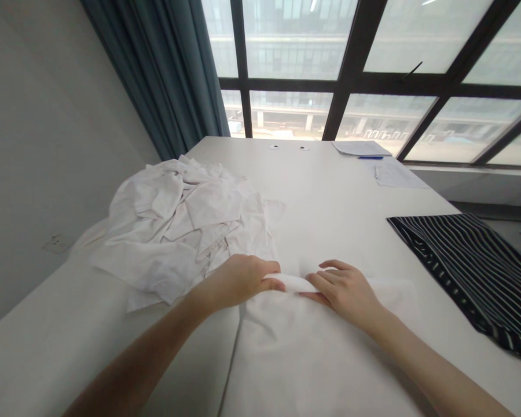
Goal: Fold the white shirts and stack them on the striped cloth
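Observation:
A white shirt lies spread on the table in front of me, its near part running out of the bottom of the view. At its far edge a narrow, folded, collar-like band is raised between my hands. My left hand pinches the left end of this band between thumb and fingers. Closed on the band's right part is my right hand, its thumb underneath and its index finger lifted. Some white fabric reaches out to the right, past my right wrist.
A crumpled heap of white shirts lies left on the white table. A black striped garment hangs over the right edge. Papers and a blue pen lie at the far right. A blue curtain and windows stand beyond.

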The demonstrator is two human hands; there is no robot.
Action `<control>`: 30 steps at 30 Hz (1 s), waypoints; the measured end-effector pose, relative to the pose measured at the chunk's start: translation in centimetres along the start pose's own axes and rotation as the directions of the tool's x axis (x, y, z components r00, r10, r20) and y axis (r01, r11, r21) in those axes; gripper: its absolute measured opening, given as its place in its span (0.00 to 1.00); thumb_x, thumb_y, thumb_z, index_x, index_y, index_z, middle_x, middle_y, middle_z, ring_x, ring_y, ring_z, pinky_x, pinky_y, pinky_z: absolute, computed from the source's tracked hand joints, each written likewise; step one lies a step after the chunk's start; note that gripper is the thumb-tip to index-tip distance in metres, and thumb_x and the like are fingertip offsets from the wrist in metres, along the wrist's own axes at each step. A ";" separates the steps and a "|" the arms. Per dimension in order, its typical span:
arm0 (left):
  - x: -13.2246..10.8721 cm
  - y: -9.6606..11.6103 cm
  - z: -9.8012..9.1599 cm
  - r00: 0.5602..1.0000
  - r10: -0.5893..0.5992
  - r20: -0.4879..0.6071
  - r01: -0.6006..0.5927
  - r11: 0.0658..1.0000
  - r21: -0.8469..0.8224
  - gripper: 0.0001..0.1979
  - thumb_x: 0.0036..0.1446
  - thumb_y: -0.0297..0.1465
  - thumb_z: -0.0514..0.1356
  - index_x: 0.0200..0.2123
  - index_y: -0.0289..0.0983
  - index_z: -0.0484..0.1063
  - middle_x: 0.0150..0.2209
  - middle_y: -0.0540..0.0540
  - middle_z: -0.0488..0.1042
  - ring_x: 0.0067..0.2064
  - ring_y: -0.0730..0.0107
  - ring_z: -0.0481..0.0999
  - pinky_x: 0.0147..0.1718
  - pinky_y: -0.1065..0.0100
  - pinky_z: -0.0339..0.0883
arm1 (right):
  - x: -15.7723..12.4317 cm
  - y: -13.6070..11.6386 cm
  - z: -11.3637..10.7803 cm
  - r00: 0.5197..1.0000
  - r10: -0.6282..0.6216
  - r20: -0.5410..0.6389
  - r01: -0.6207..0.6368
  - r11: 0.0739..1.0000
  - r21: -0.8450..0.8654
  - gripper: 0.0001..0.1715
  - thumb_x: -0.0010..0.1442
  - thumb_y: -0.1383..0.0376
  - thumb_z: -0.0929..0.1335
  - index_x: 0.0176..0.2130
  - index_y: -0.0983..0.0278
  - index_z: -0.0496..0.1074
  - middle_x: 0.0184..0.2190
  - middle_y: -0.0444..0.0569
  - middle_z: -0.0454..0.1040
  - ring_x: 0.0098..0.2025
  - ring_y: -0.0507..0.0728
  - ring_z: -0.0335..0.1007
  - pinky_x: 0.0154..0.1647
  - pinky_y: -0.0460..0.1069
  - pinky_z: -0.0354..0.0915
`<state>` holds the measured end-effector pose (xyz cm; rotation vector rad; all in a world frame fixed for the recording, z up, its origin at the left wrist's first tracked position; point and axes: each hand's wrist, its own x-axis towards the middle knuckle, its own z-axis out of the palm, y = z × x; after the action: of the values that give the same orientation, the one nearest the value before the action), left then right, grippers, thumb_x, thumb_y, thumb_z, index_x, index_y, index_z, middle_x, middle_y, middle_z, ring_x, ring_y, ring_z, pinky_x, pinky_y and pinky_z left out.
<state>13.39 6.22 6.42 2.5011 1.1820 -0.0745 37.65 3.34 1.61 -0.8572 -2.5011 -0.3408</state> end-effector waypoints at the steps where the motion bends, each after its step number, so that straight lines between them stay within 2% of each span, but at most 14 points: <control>1: -0.1 -0.4 -0.2 1.000 0.008 0.026 -0.006 0.996 -0.092 0.16 0.66 0.44 0.53 0.38 0.41 0.74 0.31 0.51 0.78 0.34 0.66 0.76 0.29 0.71 0.57 | 0.0 0.0 0.0 1.000 0.002 0.000 -0.002 1.000 0.002 0.22 0.71 0.56 0.59 0.31 0.64 0.71 0.19 0.42 0.72 0.22 0.51 0.70 0.42 0.49 0.64; 4: -0.1 -1.6 -0.6 0.991 0.087 0.098 -0.046 0.933 -0.357 0.17 0.66 0.42 0.51 0.39 0.38 0.75 0.32 0.50 0.77 0.34 0.68 0.73 0.31 0.72 0.58 | -0.1 0.0 0.0 1.000 0.005 0.003 -0.005 1.000 0.004 0.22 0.71 0.56 0.59 0.32 0.64 0.71 0.20 0.42 0.73 0.22 0.51 0.71 0.42 0.50 0.65; 7: 0.1 -2.3 -0.6 0.985 0.111 0.128 -0.035 0.871 -0.489 0.18 0.63 0.42 0.54 0.39 0.35 0.76 0.33 0.50 0.75 0.34 0.69 0.70 0.31 0.72 0.58 | -0.1 0.0 0.0 1.000 0.003 0.001 -0.003 1.000 0.001 0.22 0.71 0.56 0.59 0.31 0.64 0.71 0.20 0.42 0.74 0.22 0.51 0.71 0.43 0.50 0.65; 11: 0.4 -2.5 -0.4 0.988 0.063 0.139 0.021 0.849 -0.528 0.17 0.60 0.41 0.56 0.36 0.34 0.76 0.30 0.51 0.74 0.33 0.70 0.68 0.29 0.72 0.56 | 0.0 0.0 0.0 1.000 0.002 -0.013 -0.002 1.000 0.006 0.23 0.71 0.56 0.59 0.31 0.65 0.71 0.20 0.43 0.74 0.22 0.51 0.72 0.44 0.50 0.65; 15: 0.5 -2.4 -0.2 0.991 0.050 0.125 0.025 0.844 -0.536 0.17 0.59 0.41 0.56 0.31 0.34 0.75 0.26 0.52 0.71 0.31 0.71 0.66 0.27 0.72 0.54 | 0.1 0.0 -0.1 1.000 0.004 -0.021 -0.003 1.000 0.015 0.24 0.71 0.56 0.59 0.30 0.65 0.72 0.19 0.43 0.74 0.22 0.51 0.72 0.43 0.50 0.65; 18: 0.5 -2.5 -0.2 0.992 0.056 0.116 0.014 0.851 -0.525 0.18 0.59 0.42 0.56 0.28 0.33 0.73 0.25 0.52 0.69 0.30 0.72 0.65 0.27 0.72 0.54 | 0.1 0.0 -0.1 0.999 0.004 -0.042 -0.004 1.000 0.017 0.25 0.71 0.55 0.58 0.30 0.65 0.72 0.20 0.43 0.75 0.22 0.51 0.72 0.44 0.49 0.66; 22: 0.5 -2.8 -0.2 0.988 0.099 0.121 -0.017 0.835 -0.550 0.19 0.61 0.43 0.54 0.30 0.33 0.72 0.26 0.52 0.67 0.30 0.71 0.65 0.28 0.72 0.54 | 0.1 0.0 -0.1 0.999 0.005 -0.050 -0.004 1.000 0.014 0.25 0.71 0.55 0.58 0.31 0.64 0.72 0.20 0.43 0.76 0.24 0.51 0.73 0.44 0.49 0.67; 26: 0.5 -3.6 -0.3 0.974 0.156 0.163 -0.032 0.811 -0.585 0.24 0.62 0.48 0.51 0.27 0.34 0.70 0.24 0.52 0.63 0.28 0.73 0.61 0.26 0.72 0.52 | 0.1 0.0 0.0 0.999 0.010 -0.036 -0.009 1.000 0.029 0.24 0.70 0.55 0.59 0.30 0.64 0.72 0.19 0.43 0.75 0.23 0.52 0.74 0.44 0.50 0.67; 30: 0.4 -4.0 -0.5 0.962 0.147 0.230 0.018 0.806 -0.592 0.25 0.59 0.51 0.53 0.24 0.35 0.66 0.22 0.53 0.57 0.25 0.75 0.56 0.23 0.72 0.48 | 0.0 0.0 0.1 1.000 0.002 -0.026 -0.001 0.999 0.053 0.23 0.70 0.56 0.60 0.31 0.65 0.72 0.20 0.43 0.76 0.25 0.53 0.75 0.44 0.51 0.67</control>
<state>10.57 9.06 5.57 1.9016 0.8385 -0.0177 37.63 3.37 1.49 -0.8282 -2.4737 -0.2828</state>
